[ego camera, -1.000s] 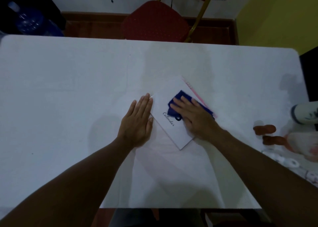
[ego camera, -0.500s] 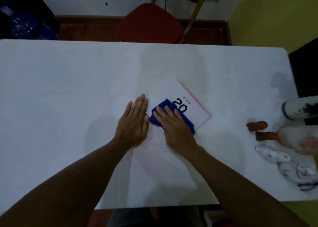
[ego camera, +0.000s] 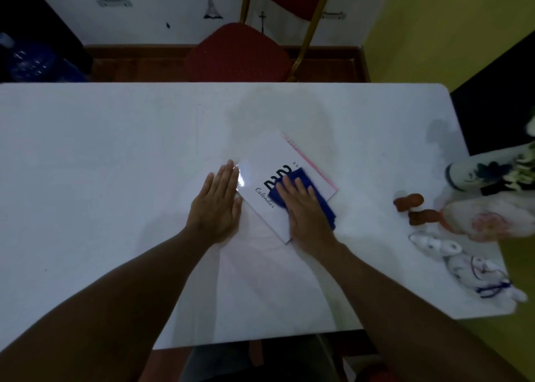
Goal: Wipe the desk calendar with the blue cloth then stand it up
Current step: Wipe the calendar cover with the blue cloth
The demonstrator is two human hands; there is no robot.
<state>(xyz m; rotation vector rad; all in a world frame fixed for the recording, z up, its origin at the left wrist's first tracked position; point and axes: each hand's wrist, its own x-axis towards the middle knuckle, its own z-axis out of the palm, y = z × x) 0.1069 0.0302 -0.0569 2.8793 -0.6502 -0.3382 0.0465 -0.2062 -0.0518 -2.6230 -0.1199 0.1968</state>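
White desk calendar (ego camera: 262,176) lies flat, pink-edged; right hand (ego camera: 307,207) presses blue cloth (ego camera: 304,192) on it; left hand (ego camera: 217,205) open, flat beside.

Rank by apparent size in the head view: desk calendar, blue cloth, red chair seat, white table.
1. white table
2. red chair seat, though it sits farther away
3. desk calendar
4. blue cloth, partly hidden under the right hand, so true extent unclear

calendar (ego camera: 260,176): white, black writing, pink edge
cloth (ego camera: 314,192): dark blue
table (ego camera: 115,150): white
chair (ego camera: 237,52): red with tiny dots
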